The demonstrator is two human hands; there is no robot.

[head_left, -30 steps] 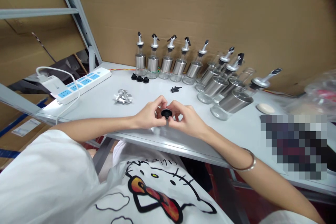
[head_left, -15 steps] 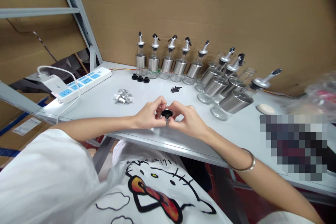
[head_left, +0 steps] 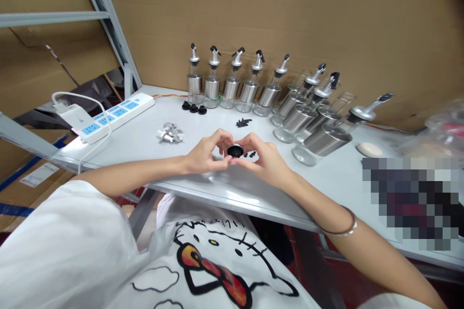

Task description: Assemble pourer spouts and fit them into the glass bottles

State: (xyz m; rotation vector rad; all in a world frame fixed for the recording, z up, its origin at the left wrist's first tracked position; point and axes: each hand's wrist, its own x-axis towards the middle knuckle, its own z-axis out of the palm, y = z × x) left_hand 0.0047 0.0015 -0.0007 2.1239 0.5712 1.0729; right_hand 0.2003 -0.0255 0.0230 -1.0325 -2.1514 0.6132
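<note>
Between both hands, above the front of the table, is a round black ribbed pourer stopper [head_left: 235, 151] with a silvery rim. The fingertips of my left hand [head_left: 208, 153] pinch its left side. My right hand [head_left: 266, 158] grips the right side with thumb and fingers. Whatever lies beneath the stopper is hidden. Beside my right fingers, small black pieces [head_left: 251, 154] rest on the table. Farther back are several slim black parts [head_left: 243, 122]. Silver pourer spouts [head_left: 170, 133] lie in a pile to the left, and black stoppers [head_left: 194, 107] form a row behind.
Several glass-and-steel oil bottles [head_left: 249, 91] with pourers line the back and right of the table [head_left: 192, 181]. A power strip [head_left: 116, 115] with a white cable stands at left. An oval white object [head_left: 369, 149] and plastic bags [head_left: 435, 135] are at right.
The stopper has tipped, so more of its round black ribbed face shows, and it has moved slightly right. My right fingers have shifted, uncovering the small black pieces on the table.
</note>
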